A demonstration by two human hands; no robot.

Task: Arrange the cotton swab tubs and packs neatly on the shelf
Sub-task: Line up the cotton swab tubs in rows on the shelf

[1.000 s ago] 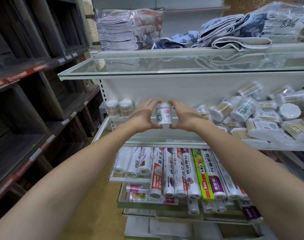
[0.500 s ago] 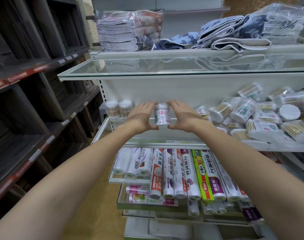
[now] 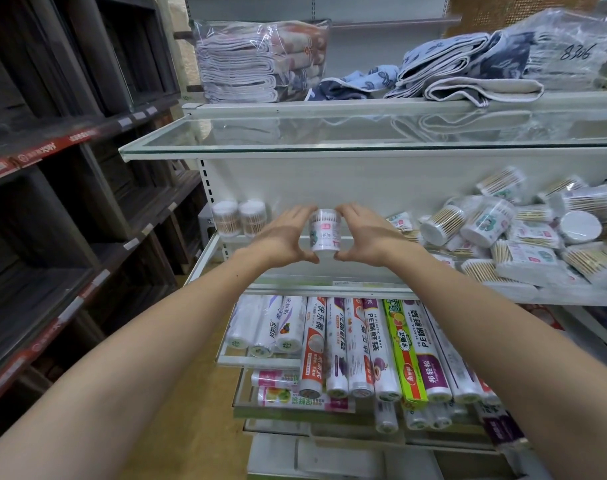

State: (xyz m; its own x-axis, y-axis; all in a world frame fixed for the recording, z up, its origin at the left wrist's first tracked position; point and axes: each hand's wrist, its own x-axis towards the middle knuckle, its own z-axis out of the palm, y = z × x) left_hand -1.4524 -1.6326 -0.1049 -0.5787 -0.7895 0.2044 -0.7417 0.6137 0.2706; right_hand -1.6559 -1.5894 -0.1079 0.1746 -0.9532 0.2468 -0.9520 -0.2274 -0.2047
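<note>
At centre frame, left hand [image 3: 284, 237] and right hand [image 3: 366, 237] grasp one upright tub [image 3: 325, 231] between them, probably steadying it for placement; two standing tubs [image 3: 239, 218] wait left; jumbled packs [image 3: 523, 233] crowd the shelf [image 3: 433, 292] right.

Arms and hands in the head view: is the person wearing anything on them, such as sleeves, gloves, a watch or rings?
Nothing worn shows. Both forearms are bare from the bottom frame edge to the wrists, with no sleeve cuff in view. The left hand and right hand are ungloved. No watch, bracelet or band sits on either wrist, and no ring shows on the visible fingers. No markings or tattoos can be seen.
</note>
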